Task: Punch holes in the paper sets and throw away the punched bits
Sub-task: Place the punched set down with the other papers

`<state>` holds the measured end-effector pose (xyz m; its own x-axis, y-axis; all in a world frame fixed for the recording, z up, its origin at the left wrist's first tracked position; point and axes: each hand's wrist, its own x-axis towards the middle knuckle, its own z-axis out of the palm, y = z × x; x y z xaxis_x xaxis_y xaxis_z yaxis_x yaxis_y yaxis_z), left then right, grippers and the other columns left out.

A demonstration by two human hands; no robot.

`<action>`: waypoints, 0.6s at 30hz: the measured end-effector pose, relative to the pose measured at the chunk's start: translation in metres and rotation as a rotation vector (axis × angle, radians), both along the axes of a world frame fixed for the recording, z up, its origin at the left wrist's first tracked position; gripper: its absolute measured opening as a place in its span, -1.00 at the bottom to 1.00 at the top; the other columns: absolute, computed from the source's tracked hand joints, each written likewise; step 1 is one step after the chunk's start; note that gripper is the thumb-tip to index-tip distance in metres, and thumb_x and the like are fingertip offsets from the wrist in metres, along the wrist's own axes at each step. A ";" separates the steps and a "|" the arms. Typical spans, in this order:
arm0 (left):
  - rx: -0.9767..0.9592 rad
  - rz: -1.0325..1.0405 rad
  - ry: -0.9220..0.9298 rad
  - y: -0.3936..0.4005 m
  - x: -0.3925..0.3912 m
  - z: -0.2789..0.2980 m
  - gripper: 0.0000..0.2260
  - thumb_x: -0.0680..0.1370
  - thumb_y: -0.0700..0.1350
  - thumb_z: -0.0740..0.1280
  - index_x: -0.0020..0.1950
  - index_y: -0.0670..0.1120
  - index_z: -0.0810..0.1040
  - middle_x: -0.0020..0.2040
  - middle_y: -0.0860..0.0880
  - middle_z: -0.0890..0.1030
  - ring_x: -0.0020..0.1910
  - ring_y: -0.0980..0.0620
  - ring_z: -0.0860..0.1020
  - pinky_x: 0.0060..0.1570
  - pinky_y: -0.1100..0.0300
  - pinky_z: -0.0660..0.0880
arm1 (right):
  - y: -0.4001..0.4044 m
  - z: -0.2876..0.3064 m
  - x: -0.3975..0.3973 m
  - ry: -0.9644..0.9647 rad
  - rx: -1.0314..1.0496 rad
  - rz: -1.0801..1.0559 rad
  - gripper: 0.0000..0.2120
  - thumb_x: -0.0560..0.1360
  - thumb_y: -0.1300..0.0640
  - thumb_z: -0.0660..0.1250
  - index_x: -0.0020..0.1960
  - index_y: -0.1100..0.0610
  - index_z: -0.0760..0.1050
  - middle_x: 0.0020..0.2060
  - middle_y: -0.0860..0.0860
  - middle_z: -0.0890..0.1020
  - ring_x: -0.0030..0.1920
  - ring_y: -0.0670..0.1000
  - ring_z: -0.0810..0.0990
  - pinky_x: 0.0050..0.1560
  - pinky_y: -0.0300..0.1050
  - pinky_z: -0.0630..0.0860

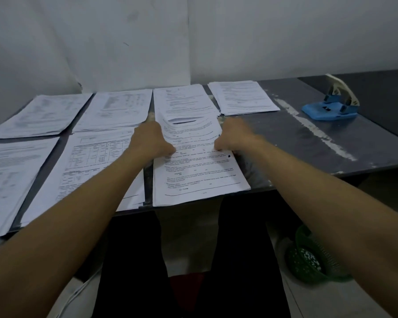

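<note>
— Two hands were on one paper set, weren't they?

— Yes. The left hand [150,140] gripped the left edge of the paper set [194,161] at the middle of the frame, thumb curled onto the top sheet. The right hand [236,138] gripped its right edge the same way. The far end of the top sheets bowed upward.

— And where did that set lie?

— On the dark bench [308,143], its near end hanging a little over the front edge.

— What lay around it?

— Six more paper stacks: two beyond it [184,99] [242,97] and four to the left [117,109] [41,114] [87,166] [8,180]. The blue hole punch [332,104] stood well apart at the upper right of the frame, touched by neither hand.

— Anything below the bench?

— A green basket [313,260] at the lower right, on the floor, with white bits inside it.
</note>
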<state>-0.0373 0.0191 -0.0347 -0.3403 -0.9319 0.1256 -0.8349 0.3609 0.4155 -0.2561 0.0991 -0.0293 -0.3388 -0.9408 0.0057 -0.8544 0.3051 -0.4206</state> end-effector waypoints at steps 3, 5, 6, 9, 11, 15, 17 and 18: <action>-0.116 0.052 -0.254 0.001 -0.001 0.004 -0.03 0.25 0.22 0.59 0.50 -0.13 0.23 0.27 -0.14 0.49 0.12 -0.11 0.51 -0.04 0.03 0.48 | -0.001 0.004 -0.001 0.043 0.036 -0.003 -0.82 0.22 0.13 0.45 -0.29 0.07 0.45 -0.27 -0.04 0.56 -0.28 -0.05 0.53 -0.43 -0.21 0.34; -0.157 0.050 -0.345 0.000 -0.004 0.008 0.01 0.26 0.28 0.58 0.51 -0.15 0.21 0.36 -0.19 0.38 0.28 -0.19 0.45 0.13 -0.05 0.47 | -0.003 0.007 -0.002 0.062 0.057 -0.006 -0.74 0.22 0.08 0.52 -0.27 0.07 0.44 -0.26 -0.03 0.56 -0.26 -0.04 0.52 -0.41 -0.20 0.32; -0.165 0.047 -0.362 -0.001 -0.005 0.010 0.02 0.25 0.28 0.59 0.51 -0.15 0.21 0.39 -0.20 0.34 0.33 -0.21 0.42 0.17 -0.06 0.46 | -0.005 0.008 -0.003 0.072 0.064 -0.010 -0.71 0.21 0.06 0.55 -0.27 0.07 0.43 -0.26 -0.02 0.56 -0.26 -0.03 0.52 -0.41 -0.19 0.32; -0.141 0.022 -0.384 -0.004 -0.013 0.019 -0.02 0.26 0.28 0.59 0.49 -0.15 0.25 0.42 -0.22 0.32 0.37 -0.22 0.37 0.22 -0.08 0.44 | -0.011 0.010 -0.006 0.072 0.056 -0.020 -0.67 0.25 0.01 0.54 -0.25 0.08 0.40 -0.25 -0.02 0.55 -0.26 -0.01 0.53 -0.39 -0.20 0.32; -0.154 -0.009 -0.354 -0.007 -0.020 0.023 -0.15 0.31 0.28 0.55 0.42 -0.13 0.33 0.36 -0.20 0.39 0.31 -0.20 0.43 0.15 -0.05 0.46 | -0.018 0.011 -0.008 0.044 0.004 -0.033 -0.74 0.29 0.04 0.46 -0.24 0.09 0.38 -0.26 -0.02 0.54 -0.27 -0.01 0.53 -0.40 -0.21 0.32; -0.219 -0.050 -0.257 -0.021 -0.041 0.029 -0.50 0.42 0.19 0.45 0.20 -0.10 0.50 0.06 -0.08 0.54 -0.05 -0.06 0.53 -0.18 0.11 0.46 | -0.032 0.019 -0.015 0.038 -0.094 -0.090 -0.77 0.30 0.09 0.36 -0.33 0.08 0.30 -0.40 -0.04 0.45 -0.39 -0.01 0.44 -0.47 -0.25 0.25; -0.228 -0.077 -0.213 -0.031 -0.056 0.034 -0.64 0.42 0.14 0.41 0.05 -0.09 0.55 -0.07 -0.02 0.56 -0.17 -0.03 0.53 -0.26 0.13 0.48 | -0.041 0.025 -0.023 0.027 -0.125 -0.136 -0.75 0.30 0.09 0.36 -0.34 0.06 0.27 -0.42 -0.04 0.42 -0.44 -0.02 0.40 -0.48 -0.24 0.23; -0.219 -0.090 -0.189 -0.036 -0.065 0.035 -0.68 0.43 0.12 0.41 0.01 -0.08 0.55 -0.09 -0.01 0.57 -0.18 -0.03 0.54 -0.23 0.11 0.53 | -0.045 0.027 -0.029 0.029 -0.132 -0.159 -0.75 0.30 0.09 0.37 -0.34 0.07 0.28 -0.41 -0.04 0.43 -0.43 -0.02 0.40 -0.48 -0.23 0.24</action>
<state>-0.1022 -0.0170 0.0002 -0.4567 -0.8546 0.2472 -0.8507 0.5008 0.1597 -0.2853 0.0541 -0.0019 -0.4807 -0.8661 0.1372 -0.8122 0.3808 -0.4419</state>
